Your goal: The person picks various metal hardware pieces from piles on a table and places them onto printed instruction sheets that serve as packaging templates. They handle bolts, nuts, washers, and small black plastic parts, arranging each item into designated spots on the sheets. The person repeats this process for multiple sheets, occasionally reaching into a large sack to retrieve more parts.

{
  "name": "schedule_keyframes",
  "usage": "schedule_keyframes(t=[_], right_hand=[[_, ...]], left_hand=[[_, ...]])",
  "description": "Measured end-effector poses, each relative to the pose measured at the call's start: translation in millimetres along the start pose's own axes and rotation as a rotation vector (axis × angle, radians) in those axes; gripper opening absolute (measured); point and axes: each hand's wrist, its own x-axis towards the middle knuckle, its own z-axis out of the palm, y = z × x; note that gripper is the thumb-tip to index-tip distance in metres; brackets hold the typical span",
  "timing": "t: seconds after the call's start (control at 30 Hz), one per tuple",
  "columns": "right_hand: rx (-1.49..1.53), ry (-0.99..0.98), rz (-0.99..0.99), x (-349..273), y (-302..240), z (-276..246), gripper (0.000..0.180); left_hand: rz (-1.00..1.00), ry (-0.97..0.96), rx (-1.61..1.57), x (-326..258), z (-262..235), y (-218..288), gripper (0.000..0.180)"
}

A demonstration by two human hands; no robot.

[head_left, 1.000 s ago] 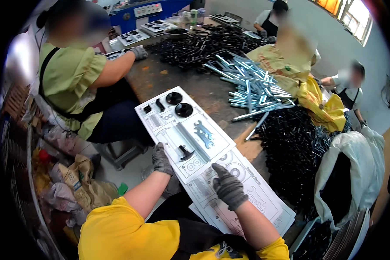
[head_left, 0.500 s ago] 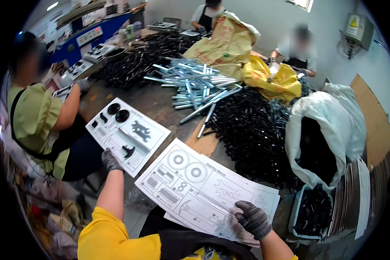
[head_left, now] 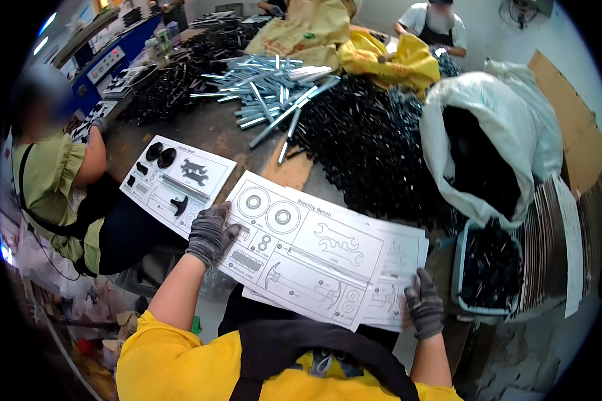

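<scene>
My left hand, in a grey knit glove, is closed on the left edge of a white printed sheet with line drawings of discs, wrenches and a bar. That sheet lies askew over a stack of similar sheets, whose right part shows beneath it. At the stack's right edge my gloved right hand rests with thumb and fingers apart. Farther left lies another printed sheet bearing two black discs, black wrenches, a metal bar and a black T-shaped piece.
Silver metal tubes and a large heap of black parts cover the table's middle. On the right stand a white sack, a tub of black parts and stacked cardboard. A co-worker sits at left; others work across the table.
My left hand has left the parts-bearing sheet and now grips the top printed sheet, which has shifted up and left. My right hand has slid to the stack's right edge. The view has shifted.
</scene>
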Motion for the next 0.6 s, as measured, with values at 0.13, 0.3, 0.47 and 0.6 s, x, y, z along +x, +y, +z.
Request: schedule_keyframes(t=[0.13,0.3,0.47,0.6], right_hand=[[0.037,0.03,-0.019,-3.6,18.3,2.5,0.053],[-0.008,0.022,-0.017,9.6,9.1,5.2,0.056],[-0.128,-0.117,0.051,29.6,17.8,-3.0,0.054],[-0.428,-0.122,-0.083,45.9,16.7,-1.5,0.048]], left_hand=[[0.061,-0.049,0.014,-14.5,6.0,36.1,0.06],[0.188,-0.197,0.003,-33.7,16.4,82.5,0.058],[0.207,-0.151,0.022,-23.6,7.9,78.1,0.055],[0.378,0.015,-0.002,-11.6,5.7,101.7,0.051]])
